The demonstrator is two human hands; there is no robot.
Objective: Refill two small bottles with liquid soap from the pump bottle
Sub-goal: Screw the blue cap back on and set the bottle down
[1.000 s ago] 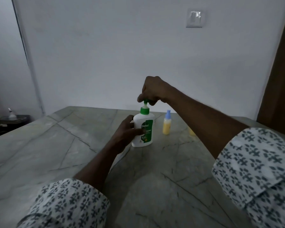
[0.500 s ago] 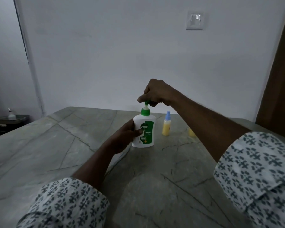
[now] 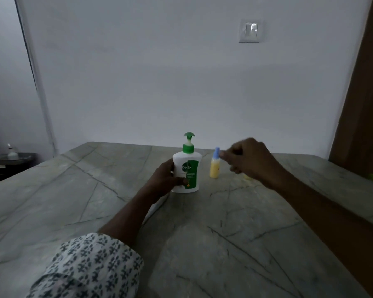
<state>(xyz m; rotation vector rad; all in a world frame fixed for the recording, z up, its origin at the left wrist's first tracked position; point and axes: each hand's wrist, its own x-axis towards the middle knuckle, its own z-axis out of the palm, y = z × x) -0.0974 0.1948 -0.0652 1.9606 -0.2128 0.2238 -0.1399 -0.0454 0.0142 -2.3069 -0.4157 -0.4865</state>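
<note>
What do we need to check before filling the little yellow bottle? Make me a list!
1. Pump bottle standing upright on the table: ok.
2. Left hand has a grip on the pump bottle: ok.
3. Small yellow bottle upright, right beside the pump bottle: ok.
4. Blue cap taken off so that soap can go in: not ok, it is on.
5. Right hand has hold of the blue cap: cannot tell, it is blurred right next to the cap.
6. Second small bottle ready: cannot tell, the right hand hides most of it.
</note>
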